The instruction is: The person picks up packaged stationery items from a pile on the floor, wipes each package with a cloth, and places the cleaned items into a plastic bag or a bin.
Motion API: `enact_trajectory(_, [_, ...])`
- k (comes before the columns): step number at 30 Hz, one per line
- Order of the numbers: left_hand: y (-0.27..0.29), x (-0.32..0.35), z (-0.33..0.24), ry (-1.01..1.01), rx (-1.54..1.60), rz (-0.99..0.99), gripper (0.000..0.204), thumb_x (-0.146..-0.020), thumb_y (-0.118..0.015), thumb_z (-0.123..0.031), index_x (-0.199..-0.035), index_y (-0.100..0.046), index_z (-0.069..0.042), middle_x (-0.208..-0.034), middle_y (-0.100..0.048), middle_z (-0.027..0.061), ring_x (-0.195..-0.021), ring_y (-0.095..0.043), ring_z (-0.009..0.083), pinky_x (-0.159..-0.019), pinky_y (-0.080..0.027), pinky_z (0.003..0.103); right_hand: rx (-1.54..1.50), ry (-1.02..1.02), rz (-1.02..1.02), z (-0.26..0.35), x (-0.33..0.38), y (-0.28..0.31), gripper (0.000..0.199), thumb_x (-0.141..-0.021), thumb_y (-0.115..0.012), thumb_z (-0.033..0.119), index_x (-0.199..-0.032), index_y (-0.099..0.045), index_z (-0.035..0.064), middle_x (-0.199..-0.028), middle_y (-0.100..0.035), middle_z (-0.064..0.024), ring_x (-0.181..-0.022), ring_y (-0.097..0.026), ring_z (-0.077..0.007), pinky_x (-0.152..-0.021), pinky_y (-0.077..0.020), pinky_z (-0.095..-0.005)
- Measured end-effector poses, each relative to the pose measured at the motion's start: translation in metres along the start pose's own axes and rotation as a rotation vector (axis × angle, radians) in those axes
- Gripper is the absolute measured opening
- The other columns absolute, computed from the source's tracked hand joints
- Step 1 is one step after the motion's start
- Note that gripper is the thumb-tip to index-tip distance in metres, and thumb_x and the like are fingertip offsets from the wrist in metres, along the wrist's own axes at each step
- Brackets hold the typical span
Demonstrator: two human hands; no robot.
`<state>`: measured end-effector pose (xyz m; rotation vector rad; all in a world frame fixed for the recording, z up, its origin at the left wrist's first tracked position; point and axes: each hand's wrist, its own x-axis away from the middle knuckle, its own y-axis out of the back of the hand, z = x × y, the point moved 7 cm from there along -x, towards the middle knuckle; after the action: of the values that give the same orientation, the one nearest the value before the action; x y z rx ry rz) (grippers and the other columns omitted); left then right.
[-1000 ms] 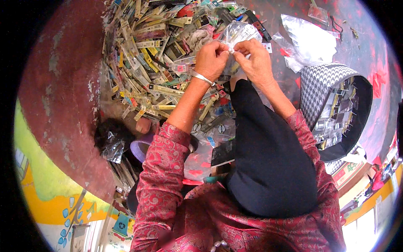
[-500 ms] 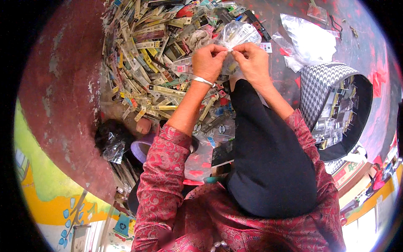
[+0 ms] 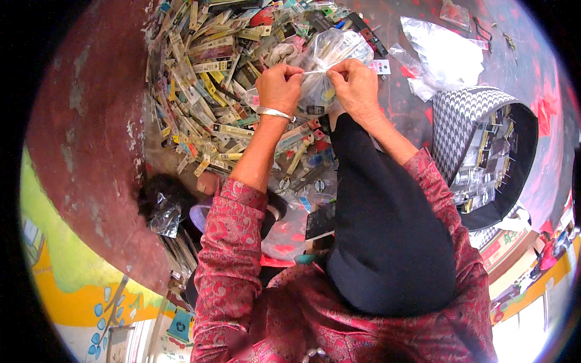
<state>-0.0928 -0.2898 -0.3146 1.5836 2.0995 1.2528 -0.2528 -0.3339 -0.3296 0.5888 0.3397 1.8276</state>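
Left hand and right hand pinch the gathered neck of a clear plastic bag bulging just beyond them; packaging strips lie heaped to their left, a houndstooth container right.

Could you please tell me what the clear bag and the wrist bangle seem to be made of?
Clear bag: probably thin, glossy plastic, being see-through with shiny creases. Wrist bangle: likely smooth metal, given its silvery shine, though possibly coated plastic.

head | head-worn fisheye (edges bend) | faces down | near left hand, right hand
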Motion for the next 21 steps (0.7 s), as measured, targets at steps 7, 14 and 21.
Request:
enact_trajectory(7, [-0.015,0.007,0.0,-0.095,0.283,0.203,0.022,-0.078,-0.06,-0.011,-0.099,-0.06,-0.003,-0.072,-0.057,0.0007,-0.062,-0.051,0.0075,-0.055,-0.043,0.022,0.239,0.16,0.142,0.018,-0.002,0.012,0.029,-0.072,-0.062,0.027,-0.092,-0.059,0.0065,-0.088,-0.055,-0.0137,-0.077,-0.058,-0.0318,-0.062,-0.0465,-0.0416])
enact_trajectory(14, [-0.005,0.021,0.005,0.11,0.502,0.293,0.038,-0.08,-0.057,-0.009,-0.117,-0.049,-0.004,-0.081,-0.056,0.0035,-0.067,-0.052,0.0095,-0.059,-0.045,0.023,0.565,0.534,0.368,0.036,-0.007,-0.018,0.03,-0.07,-0.061,0.02,-0.099,-0.058,0.0114,-0.085,-0.054,-0.011,-0.081,-0.058,-0.0274,-0.061,-0.0482,-0.0376])
enact_trajectory(21, [0.068,0.078,0.019,0.255,0.358,0.316,0.035,-0.083,-0.058,-0.016,-0.114,-0.05,-0.003,-0.088,-0.057,0.0036,-0.075,-0.053,0.0101,-0.063,-0.044,0.023,0.586,0.675,0.352,0.035,-0.008,-0.037,0.008,-0.064,-0.056,0.012,-0.067,-0.059,0.0044,-0.068,-0.057,-0.0117,-0.065,-0.06,-0.0274,-0.05,-0.0477,-0.036])
